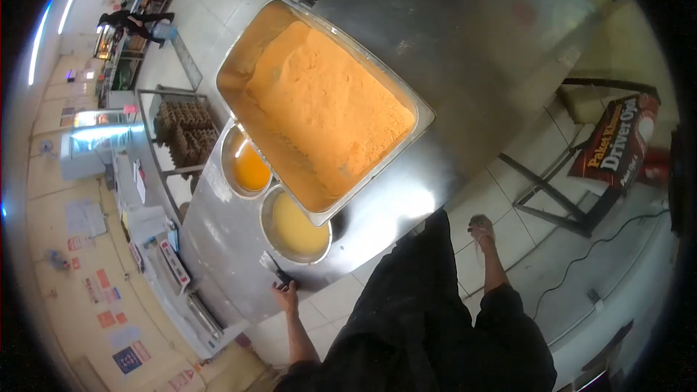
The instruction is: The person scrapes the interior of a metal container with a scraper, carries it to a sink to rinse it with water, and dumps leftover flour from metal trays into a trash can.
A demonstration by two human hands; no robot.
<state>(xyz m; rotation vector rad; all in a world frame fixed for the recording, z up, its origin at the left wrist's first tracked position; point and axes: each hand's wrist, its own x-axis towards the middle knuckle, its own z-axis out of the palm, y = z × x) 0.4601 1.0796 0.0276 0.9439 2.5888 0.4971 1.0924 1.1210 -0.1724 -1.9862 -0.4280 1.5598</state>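
Observation:
My left hand [286, 296] is at the table's near edge, fingers apart, right by the black handle of a small tool with a pale end [274, 267], perhaps a brush or scraper. Whether the fingertips touch that handle I cannot tell. Away from the table, my right hand [481, 231] hangs over the floor, loosely curled and coated with pale powder, holding nothing visible. A deep steel pan [427, 117] of orange powder [327, 101] stands on the steel table. Beside it sit a metal bowl of pale yellow liquid [296, 225] and one of orange liquid [250, 168].
A person in dark clothing [134, 24] is far back at left. Stacked egg trays [187, 131] stand on a rack beyond the table. Scales [174, 263] lie on the left counter. At right are a red printed bag [617, 141], a metal frame [548, 192] and a floor cable [573, 268].

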